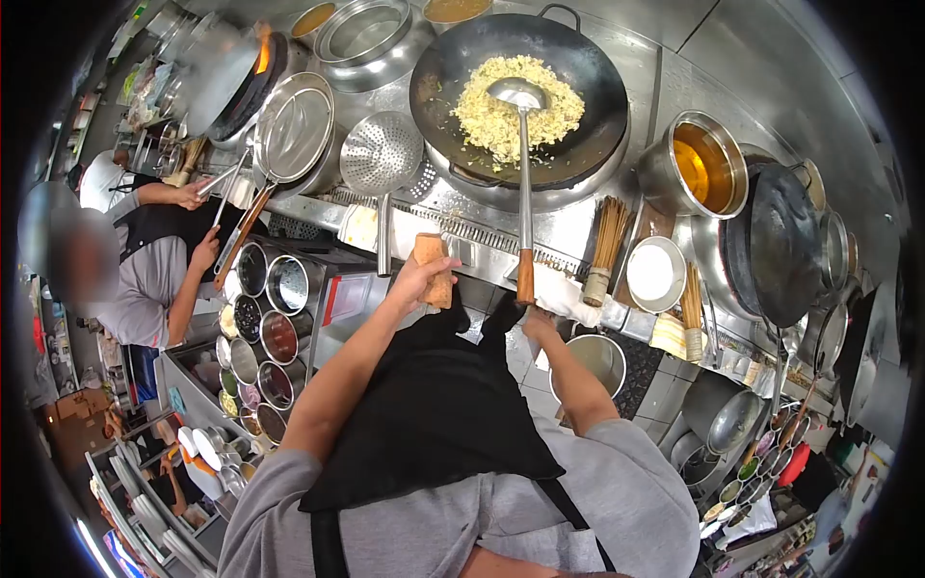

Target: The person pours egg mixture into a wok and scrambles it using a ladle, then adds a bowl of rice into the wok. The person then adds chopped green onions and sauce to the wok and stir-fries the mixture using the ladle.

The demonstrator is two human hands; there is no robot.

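Note:
My left hand (422, 279) is closed round a tan, roughly cylindrical piece (433, 252) in front of the stove edge. What the piece is made of is unclear. Below the ladle's wooden handle, near a white cloth (567, 297), is my right hand (540, 328); its fingers are hard to see against the black apron (438, 414). A large dark wok (609, 87) holds yellow fried rice (482, 114). The metal ladle (524, 183) rests with its bowl on the rice and its handle toward me.
A perforated skimmer (382, 154) lies left of the wok. To the right stand a bamboo brush (604, 252), a pot of orange liquid (737, 169) and a white-filled bowl (657, 275). Several ingredient tins (279, 337) are at lower left. Another person (159, 260) works at the left.

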